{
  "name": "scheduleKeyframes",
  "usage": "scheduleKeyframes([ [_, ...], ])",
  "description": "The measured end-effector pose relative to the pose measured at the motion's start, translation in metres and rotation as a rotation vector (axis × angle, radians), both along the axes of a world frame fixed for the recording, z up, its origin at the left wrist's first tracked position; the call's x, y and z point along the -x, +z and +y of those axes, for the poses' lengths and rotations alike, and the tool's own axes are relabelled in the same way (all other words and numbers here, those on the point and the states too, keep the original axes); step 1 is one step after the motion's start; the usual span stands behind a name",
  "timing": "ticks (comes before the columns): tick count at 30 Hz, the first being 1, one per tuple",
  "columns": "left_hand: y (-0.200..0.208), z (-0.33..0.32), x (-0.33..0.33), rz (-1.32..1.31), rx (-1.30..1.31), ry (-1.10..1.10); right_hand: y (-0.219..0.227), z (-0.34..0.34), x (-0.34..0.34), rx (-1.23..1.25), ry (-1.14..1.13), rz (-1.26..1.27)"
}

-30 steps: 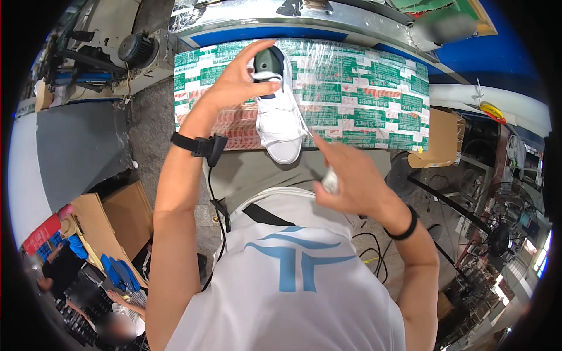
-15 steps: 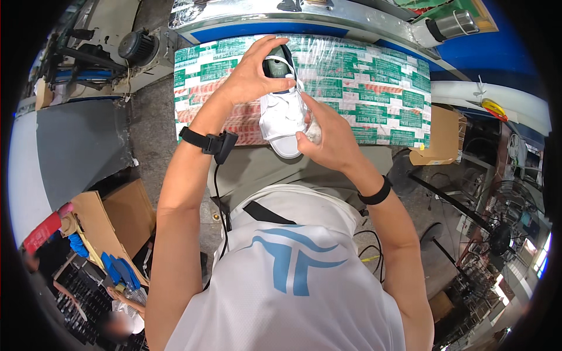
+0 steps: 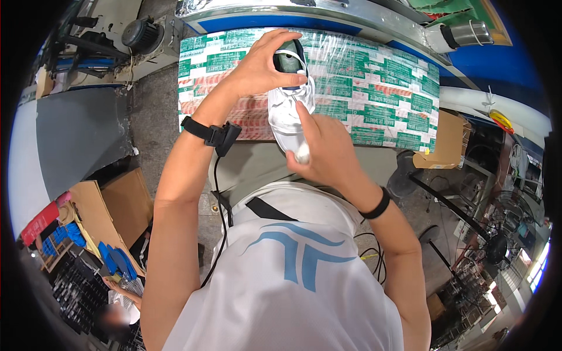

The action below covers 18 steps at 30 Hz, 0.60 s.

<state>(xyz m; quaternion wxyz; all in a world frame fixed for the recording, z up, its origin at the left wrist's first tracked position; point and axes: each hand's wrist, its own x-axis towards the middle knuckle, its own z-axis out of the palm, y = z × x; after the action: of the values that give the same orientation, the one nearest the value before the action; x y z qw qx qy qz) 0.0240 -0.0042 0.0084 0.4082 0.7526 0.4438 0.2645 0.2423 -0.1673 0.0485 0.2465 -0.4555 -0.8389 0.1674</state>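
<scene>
Shoe: white sneaker (image 3: 288, 111) held above the green-and-red patterned table (image 3: 374, 88), toe toward the person.
Left hand (image 3: 260, 64): fingers clasped around the sneaker's heel.
Right hand (image 3: 322, 149): fingers curled over the sneaker's toe, gripping it.

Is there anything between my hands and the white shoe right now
Nothing visible does. The left hand already grips the white shoe at its heel end, and the right hand is on its toe end, with a small white object held against the shoe. The shoe is held over the green and red printed sheet.
</scene>
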Motion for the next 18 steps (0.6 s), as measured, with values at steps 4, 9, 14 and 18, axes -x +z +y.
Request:
scheduleKeyframes([
  [4, -0.001, 0.000, -0.001, 0.001, 0.014, -0.011, -0.029, 0.011, 0.012, -0.004, 0.030, -0.055],
  [9, -0.003, -0.002, -0.001, -0.015, -0.041, 0.020, -0.006, 0.005, 0.035, 0.334, -0.085, 0.256],
  [14, -0.006, 0.002, 0.005, -0.100, 0.021, -0.033, 0.010, -0.038, -0.010, 0.448, -0.007, 0.253],
  [18, -0.003, 0.000, 0.000, 0.016, -0.048, -0.012, -0.001, -0.010, -0.001, 0.229, 0.030, 0.195],
])
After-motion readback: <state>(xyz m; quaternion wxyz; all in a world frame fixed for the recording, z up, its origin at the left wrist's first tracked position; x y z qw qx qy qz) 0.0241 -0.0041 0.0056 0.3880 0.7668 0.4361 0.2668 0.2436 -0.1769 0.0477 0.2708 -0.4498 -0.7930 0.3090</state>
